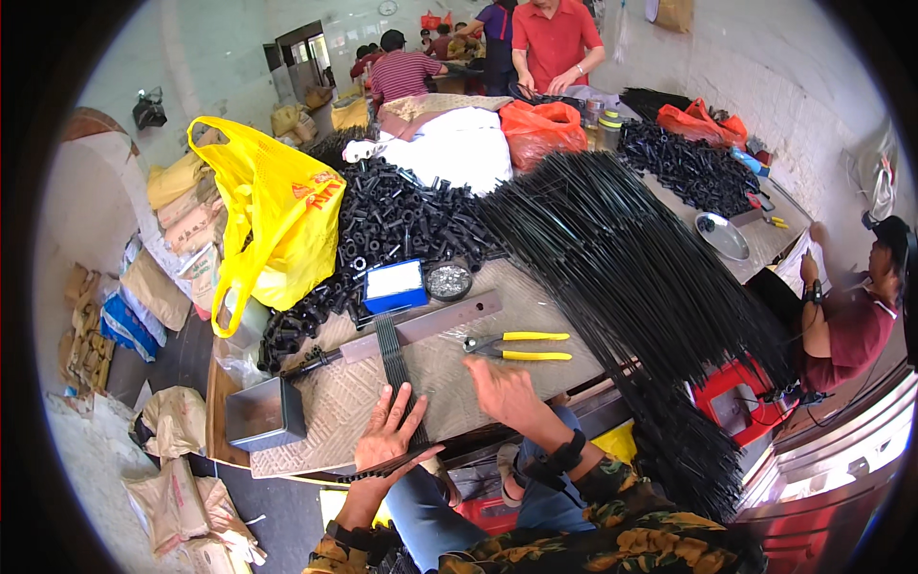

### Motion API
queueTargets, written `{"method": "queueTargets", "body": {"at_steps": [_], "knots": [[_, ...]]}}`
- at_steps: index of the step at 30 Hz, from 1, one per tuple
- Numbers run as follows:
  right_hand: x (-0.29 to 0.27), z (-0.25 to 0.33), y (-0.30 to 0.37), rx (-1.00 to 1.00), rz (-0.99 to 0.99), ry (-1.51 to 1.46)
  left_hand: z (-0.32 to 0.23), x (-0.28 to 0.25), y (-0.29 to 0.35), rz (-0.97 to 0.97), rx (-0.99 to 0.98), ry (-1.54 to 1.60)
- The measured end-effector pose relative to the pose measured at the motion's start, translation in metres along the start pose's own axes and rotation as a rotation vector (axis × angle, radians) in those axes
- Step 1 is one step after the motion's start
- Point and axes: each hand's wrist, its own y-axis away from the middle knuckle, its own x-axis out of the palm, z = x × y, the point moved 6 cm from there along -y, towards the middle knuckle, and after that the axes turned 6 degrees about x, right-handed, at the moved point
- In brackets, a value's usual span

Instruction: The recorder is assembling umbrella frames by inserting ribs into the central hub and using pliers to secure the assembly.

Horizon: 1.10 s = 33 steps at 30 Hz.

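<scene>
My left hand (pixel 389 442) lies with its fingers spread on a row of thin black strips (pixel 390 352), which runs over a flat metal bar (pixel 430 327). More dark strips cross beside the thumb and wrist; whether the thumb grips them is unclear. My right hand (pixel 512 394) is held above the mat with its fingers curled in; anything in them is hidden. Just beyond it are pliers with yellow handles (pixel 535 336). Behind the bar sit a blue box with a white top (pixel 394 284) and a round dish of small shiny pieces (pixel 448 281).
A grey bin (pixel 265 413) stands at the table's left edge. Black tubular parts (pixel 402 215) are heaped behind a yellow bag (pixel 287 220). Long black rods (pixel 622 258) spread across the right side and hang over the edge. A seated person (pixel 851 325) is at right; others work at back.
</scene>
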Motion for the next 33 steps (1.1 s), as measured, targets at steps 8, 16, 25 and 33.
{"method": "queueTargets", "body": {"at_steps": [8,16,25,33], "knots": [[-0.0054,-0.0006,-0.0043,-0.016,-0.038,-0.043,-0.0015,-0.0015,-0.0027,0.016,0.003,-0.015],[-0.003,-0.0003,-0.0045,0.018,0.018,-0.063,0.0002,0.0,-0.0011,0.025,0.001,-0.002],[-0.0047,0.001,-0.0051,0.001,0.007,-0.048,0.0002,0.0012,-0.0005,0.032,0.001,-0.01],[-0.0055,0.0044,-0.002,-0.021,-0.025,-0.039,0.0031,-0.0029,0.0015,0.019,-0.063,0.019]]}}
